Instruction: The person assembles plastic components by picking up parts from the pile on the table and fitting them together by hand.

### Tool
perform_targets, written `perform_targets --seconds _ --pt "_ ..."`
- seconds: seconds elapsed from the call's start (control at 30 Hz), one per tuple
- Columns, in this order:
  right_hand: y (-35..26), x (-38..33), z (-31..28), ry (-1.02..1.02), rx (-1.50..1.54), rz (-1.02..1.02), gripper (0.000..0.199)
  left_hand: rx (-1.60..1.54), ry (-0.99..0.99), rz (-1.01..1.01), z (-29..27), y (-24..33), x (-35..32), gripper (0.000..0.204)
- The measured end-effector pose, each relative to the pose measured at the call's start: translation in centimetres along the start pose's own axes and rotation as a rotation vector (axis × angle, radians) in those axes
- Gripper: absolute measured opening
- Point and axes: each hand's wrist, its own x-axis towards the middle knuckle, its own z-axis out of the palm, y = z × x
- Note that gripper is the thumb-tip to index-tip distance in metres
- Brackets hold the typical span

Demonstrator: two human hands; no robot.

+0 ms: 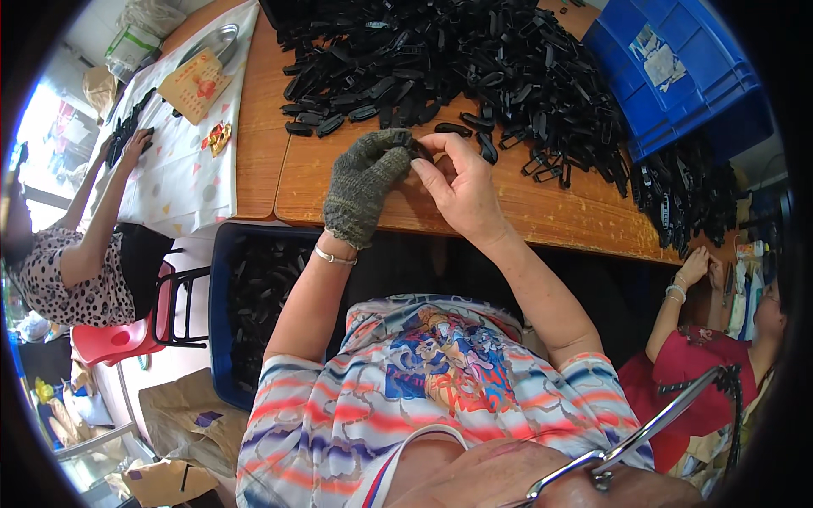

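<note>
My left hand (366,182), in a dark grey-green knit glove, is closed with its fingertips on a small black plastic piece (417,149). Bare thumb and forefinger of my right hand (464,182) pinch the same piece from the other side. Both hands meet just above the near edge of the wooden table (550,207). Most of the piece is hidden by my fingers, so its exact shape cannot be made out. Beyond my hands lies a big heap of black plastic pieces (440,68), long and clip-like, with a few loose ones nearest my right hand.
A blue crate (677,76) leans at the right of the heap. Below the table edge on the left stands a blue bin (222,305) holding black pieces. One person works at a cloth-covered table (190,173) on the left; another person in red (703,372) sits at the right.
</note>
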Motion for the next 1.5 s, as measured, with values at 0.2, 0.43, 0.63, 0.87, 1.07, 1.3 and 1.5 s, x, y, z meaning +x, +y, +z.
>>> perform_targets --seconds 0.2,0.43,0.63,0.87,1.07,1.3,1.5 --pt "-1.2 0.3 -0.5 0.034 -0.044 -0.069 0.024 0.010 0.054 -0.043 0.4 0.9 -0.5 0.027" --pt "-0.2 0.4 -0.7 0.009 -0.178 -0.158 0.024 -0.021 0.035 0.002 0.4 0.3 -0.8 0.030" --pt "0.0 0.0 -0.2 0.050 -0.226 -0.251 0.027 0.072 0.026 0.061 0.6 0.4 -1.5 0.030" --pt "-0.3 -2.0 1.0 0.030 -0.270 -0.123 0.037 0.084 0.035 0.144 0.8 -1.0 -2.6 0.019" --pt "-0.3 -2.7 3.1 -0.119 -0.180 0.068 0.042 0.056 -0.024 0.148 0.2 0.1 -3.8 0.025" --pt "-1.4 -1.1 1.2 -0.493 -0.128 0.075 0.043 0.961 -0.201 0.046 -8.8 6.3 -7.3 0.018" --pt "3.7 3.9 -3.6 -0.076 -0.515 0.159 0.039 1.085 0.044 0.244 -6.7 9.2 -4.6 0.029"
